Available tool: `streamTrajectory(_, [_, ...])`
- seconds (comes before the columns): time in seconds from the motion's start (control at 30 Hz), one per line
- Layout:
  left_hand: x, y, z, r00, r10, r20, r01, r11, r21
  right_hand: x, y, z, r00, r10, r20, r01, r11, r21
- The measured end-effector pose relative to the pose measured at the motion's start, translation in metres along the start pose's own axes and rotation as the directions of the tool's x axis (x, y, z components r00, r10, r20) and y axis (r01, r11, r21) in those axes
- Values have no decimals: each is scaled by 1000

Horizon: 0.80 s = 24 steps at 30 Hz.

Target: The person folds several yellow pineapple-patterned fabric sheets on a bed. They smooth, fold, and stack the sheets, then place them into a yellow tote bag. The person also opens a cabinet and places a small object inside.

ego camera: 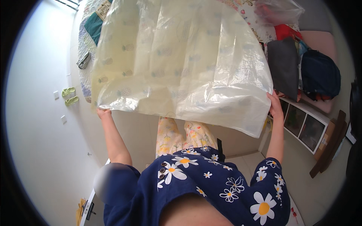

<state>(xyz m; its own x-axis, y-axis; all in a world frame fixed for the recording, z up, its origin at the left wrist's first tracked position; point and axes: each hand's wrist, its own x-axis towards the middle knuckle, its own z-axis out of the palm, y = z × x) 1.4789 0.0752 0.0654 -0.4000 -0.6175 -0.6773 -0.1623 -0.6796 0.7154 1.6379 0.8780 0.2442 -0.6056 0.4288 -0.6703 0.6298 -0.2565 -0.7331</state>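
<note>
A large, glossy, translucent plastic sheet or bag (181, 56), printed with pineapples, is spread out before me. My left hand (104, 113) pinches its near left corner. At the right edge, a little above the near right corner, my right hand (275, 104) grips the plastic between thumb and fingers. Both arms are stretched forward, and the near edge sags between the hands over my flower-patterned trousers (169, 135). The sheet hides most of the bed under it. Whether it is a single layer or a bag, I cannot tell.
Past the sheet lies a bed with a quilted cover (84, 76). To the right are a dark grey cloth item (282, 66), a navy backpack (321, 73) and a white cube shelf (311, 113). Green slippers (71, 100) lie at the left. A door edge (92, 197) is at the lower left.
</note>
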Motion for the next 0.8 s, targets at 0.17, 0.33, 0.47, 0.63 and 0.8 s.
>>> streamTrajectory(0.17, [38, -44, -33, 996, -82, -32, 83, 996, 18, -52, -76, 131, 966, -48, 255, 73, 993, -88])
streamTrajectory(0.33, [6, -52, -43, 999, 24, -44, -16, 987, 162, -49, -75, 309, 786, -121, 607, 270, 949, -160])
streamTrajectory(0.47, [-33, -44, -39, 924, 349, -156, -128, 667, 734, -51, -46, 418, 866, -29, 499, 171, 955, -242])
streamTrajectory(0.63, [-134, -102, -22, 844, 96, 528, -531, 283, 799, -61, -50, 358, 884, -348, 312, 386, 920, -67])
streamTrajectory(0.8, [-306, -205, -9, 188, -349, 918, -839, 429, 335, -74, -45, 188, 946, -187, -266, 205, 978, 41])
